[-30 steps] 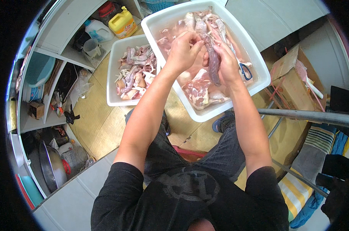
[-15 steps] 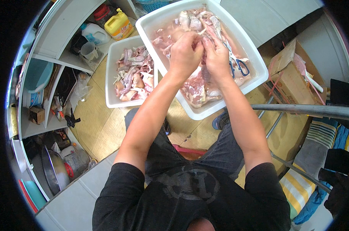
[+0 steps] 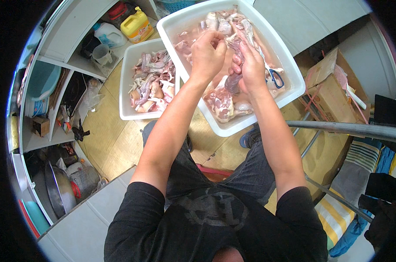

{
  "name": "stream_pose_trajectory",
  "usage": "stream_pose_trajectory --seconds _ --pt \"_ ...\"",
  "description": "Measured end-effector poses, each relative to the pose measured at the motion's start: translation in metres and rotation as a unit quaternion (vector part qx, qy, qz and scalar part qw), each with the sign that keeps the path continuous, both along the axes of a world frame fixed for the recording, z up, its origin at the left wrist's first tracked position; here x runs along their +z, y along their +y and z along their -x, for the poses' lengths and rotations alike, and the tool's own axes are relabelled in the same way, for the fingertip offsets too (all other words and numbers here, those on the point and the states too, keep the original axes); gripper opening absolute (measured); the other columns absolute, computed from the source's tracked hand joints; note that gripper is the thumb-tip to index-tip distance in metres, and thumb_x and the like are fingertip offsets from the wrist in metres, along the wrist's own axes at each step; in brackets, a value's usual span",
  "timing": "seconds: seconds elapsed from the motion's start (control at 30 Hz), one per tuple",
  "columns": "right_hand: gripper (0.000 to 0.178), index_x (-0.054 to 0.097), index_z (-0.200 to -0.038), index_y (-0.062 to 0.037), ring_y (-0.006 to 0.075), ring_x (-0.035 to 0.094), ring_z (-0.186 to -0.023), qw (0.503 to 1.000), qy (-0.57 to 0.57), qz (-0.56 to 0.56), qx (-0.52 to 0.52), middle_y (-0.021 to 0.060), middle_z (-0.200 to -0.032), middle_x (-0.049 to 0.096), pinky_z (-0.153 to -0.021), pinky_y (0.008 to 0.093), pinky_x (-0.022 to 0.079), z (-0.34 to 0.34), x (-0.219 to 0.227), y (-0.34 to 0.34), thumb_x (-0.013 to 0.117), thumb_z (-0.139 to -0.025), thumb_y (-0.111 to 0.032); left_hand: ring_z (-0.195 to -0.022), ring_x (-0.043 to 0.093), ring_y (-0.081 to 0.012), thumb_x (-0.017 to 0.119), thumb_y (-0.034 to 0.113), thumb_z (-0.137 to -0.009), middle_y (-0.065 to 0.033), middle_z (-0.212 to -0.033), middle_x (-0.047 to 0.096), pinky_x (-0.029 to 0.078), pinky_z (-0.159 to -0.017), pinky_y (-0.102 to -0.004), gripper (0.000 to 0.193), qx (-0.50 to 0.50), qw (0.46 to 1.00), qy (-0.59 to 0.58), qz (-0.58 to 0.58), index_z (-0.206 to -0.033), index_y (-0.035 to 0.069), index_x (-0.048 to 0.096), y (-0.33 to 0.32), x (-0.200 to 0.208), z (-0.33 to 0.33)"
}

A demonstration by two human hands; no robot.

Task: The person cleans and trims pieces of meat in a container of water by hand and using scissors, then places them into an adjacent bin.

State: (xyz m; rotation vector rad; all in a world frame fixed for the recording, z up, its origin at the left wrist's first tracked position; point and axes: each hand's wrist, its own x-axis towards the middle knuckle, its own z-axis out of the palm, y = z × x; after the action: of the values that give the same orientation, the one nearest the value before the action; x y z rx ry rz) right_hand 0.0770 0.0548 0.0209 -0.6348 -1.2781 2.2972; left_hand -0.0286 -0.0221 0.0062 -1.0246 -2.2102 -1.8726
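Both hands are over a large white tub (image 3: 296, 72) of cloudy pinkish water with raw poultry pieces in it. My right hand (image 3: 251, 65) is curled round a long piece of raw poultry (image 3: 233, 83), whose dark reddish end hangs below the fingers. Just left of it, my left hand (image 3: 210, 52) is closed in a pinch, apart from the right; whatever it may hold is too small to make out. Scissors with dark blue handles (image 3: 276, 79) lie on the tub's right side, partly behind my right hand. A meaty piece (image 3: 220, 101) lies at the near end.
A second white tub (image 3: 124, 83) with cut poultry pieces stands to the left. Shelves hold a yellow jug (image 3: 137, 27), a white jug (image 3: 110, 36) and a clear measuring cup (image 3: 102, 54). At right are a cardboard box (image 3: 331, 89) and a metal rail (image 3: 346, 126).
My hands have moved apart, the left a little left and up. My right hand has turned, so its curled fingers and the poultry piece now show.
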Motion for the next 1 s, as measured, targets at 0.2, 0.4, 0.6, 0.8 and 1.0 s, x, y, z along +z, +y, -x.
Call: stream_pose_trajectory --seconds 0.2,0.4,0.6,0.8,1.0 --pt "0.031 0.051 -0.129 -0.0129 0.0104 0.038 -0.051 0.998 0.014 0.059 -0.019 -0.0016 -0.067 0.039 -0.055 0.0301 0.042 -0.003 0.004 0.001 0.040 -0.107 -0.030 -0.073 0.065 -0.0139 0.060 0.002 -0.088 -0.0078 -0.084 0.069 0.053 -0.067 -0.0290 0.017 -0.064 0.996 -0.059 0.024 -0.102 -0.004 0.068 -0.004 -0.006 0.016" --pt "0.024 0.053 -0.115 -0.0112 0.0121 0.043 -0.051 0.999 0.022 0.027 -0.007 0.0007 -0.068 0.047 -0.052 0.0312 0.043 -0.006 0.006 0.006 0.040 -0.107 -0.030 -0.081 0.066 -0.0207 0.064 0.009 -0.089 -0.0147 -0.097 0.067 0.054 -0.069 -0.0350 0.022 -0.182 0.960 -0.205 -0.051 -0.107 -0.004 0.067 -0.011 0.002 0.011" --pt "0.025 0.059 -0.099 -0.0067 0.0098 0.044 -0.048 0.999 0.029 0.006 -0.018 0.0014 -0.067 0.050 -0.044 0.0242 0.042 -0.003 -0.003 0.005 0.045 -0.105 -0.027 -0.086 0.063 -0.0147 0.071 0.013 -0.089 -0.0069 -0.092 0.065 0.052 -0.075 -0.0300 0.015 -0.156 0.986 -0.051 0.040 -0.094 0.000 0.066 -0.003 0.002 -0.003" --pt "0.023 0.059 -0.101 -0.0066 0.0073 0.044 -0.049 0.999 0.007 -0.043 -0.017 -0.0006 -0.067 0.051 -0.044 0.0229 0.041 -0.004 -0.003 0.006 0.048 -0.104 -0.026 -0.076 0.062 -0.0264 0.069 0.011 -0.088 -0.0142 -0.084 0.062 0.050 -0.070 -0.0372 0.014 -0.122 0.991 0.016 0.056 -0.089 -0.002 0.063 -0.003 0.007 -0.002" --pt "0.019 0.058 -0.098 -0.0054 0.0062 0.044 -0.050 0.988 -0.042 -0.130 -0.070 -0.0013 -0.067 0.050 -0.045 0.0224 0.039 -0.001 -0.001 -0.005 0.050 -0.104 -0.022 -0.069 0.059 -0.0275 0.067 0.010 -0.090 -0.0132 -0.077 0.060 0.048 -0.066 -0.0377 0.012 0.009 0.982 0.180 0.065 -0.090 -0.001 0.062 0.001 -0.011 0.011"
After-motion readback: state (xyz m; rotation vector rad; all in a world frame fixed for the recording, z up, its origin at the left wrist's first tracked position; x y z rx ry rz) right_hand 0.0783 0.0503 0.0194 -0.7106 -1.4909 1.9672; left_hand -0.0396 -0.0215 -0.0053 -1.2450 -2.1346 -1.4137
